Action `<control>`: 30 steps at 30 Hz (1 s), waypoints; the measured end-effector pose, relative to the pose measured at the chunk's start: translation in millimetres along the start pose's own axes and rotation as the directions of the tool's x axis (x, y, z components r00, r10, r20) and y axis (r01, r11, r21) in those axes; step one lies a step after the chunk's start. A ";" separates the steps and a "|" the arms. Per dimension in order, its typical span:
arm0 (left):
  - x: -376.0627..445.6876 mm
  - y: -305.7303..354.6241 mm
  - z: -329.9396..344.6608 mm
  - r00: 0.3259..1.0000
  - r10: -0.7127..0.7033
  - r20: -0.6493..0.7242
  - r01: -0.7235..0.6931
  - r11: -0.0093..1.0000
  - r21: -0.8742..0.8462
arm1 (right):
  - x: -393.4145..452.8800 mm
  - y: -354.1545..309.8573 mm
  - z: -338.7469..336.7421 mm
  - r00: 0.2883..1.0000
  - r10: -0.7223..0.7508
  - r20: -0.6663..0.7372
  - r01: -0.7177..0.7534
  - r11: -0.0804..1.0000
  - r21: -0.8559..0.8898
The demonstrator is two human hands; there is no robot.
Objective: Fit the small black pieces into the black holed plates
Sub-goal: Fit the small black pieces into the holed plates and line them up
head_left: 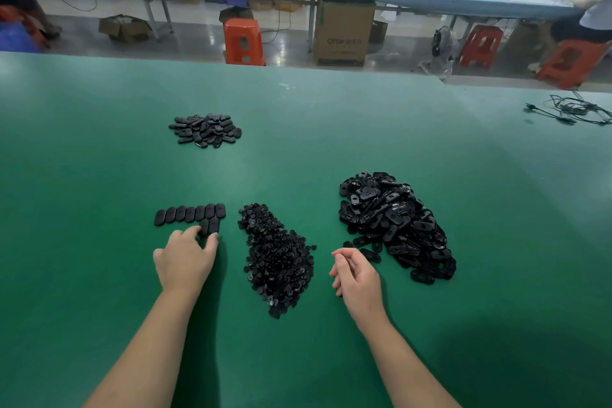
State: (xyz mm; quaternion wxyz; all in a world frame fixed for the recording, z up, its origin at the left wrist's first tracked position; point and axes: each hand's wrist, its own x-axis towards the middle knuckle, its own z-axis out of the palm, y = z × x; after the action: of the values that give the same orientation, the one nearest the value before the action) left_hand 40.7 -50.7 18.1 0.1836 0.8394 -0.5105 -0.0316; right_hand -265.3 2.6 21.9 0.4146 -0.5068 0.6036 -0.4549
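Head view: nine finished plates (190, 214) lined up on the bench (99, 175), large heaps (395, 225) remain; left hand (185, 258) grip spread on the newest, right hand (356, 275) loosely curled, empty

Left hand (185, 258) palm-down, fingers spread forward; right hand (356, 275) loosely curled, empty

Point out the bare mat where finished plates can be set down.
Free: left of the lined-up row, and the wide stretch between it and the far pile. Crowded: between the small-piece heap and the holed-plate heap, where the right hand sits.
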 end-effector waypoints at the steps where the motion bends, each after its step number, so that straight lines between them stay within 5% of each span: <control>1: -0.3 0.4 -0.7 1.000 -0.001 0.000 0.001 1.000 -0.001 | -0.2 -0.1 0.0 1.000 -0.001 0.001 0.001 1.000 -0.001; 11: -24.8 27.1 -3.3 0.984 0.176 -0.015 -0.173 0.945 -0.276 | -0.4 -0.1 -1.0 1.000 -0.002 0.008 0.002 1.000 -0.011; 16: -41.6 35.9 10.3 0.989 0.150 0.009 -0.136 0.919 -0.370 | 0.0 0.2 -0.4 1.000 0.002 0.010 -0.001 0.999 -0.042; 30: -45.0 30.6 15.5 0.972 0.235 0.022 -0.220 0.933 -0.285 | 4.8 -3.1 -2.4 0.995 0.094 0.019 -0.091 0.988 -0.122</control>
State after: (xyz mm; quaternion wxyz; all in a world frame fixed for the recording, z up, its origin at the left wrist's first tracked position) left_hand -10.4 -28.4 8.1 0.2890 0.7389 -0.5995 -0.1056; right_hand -267.5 -2.1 25.2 0.4115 -0.5079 0.6476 -0.3915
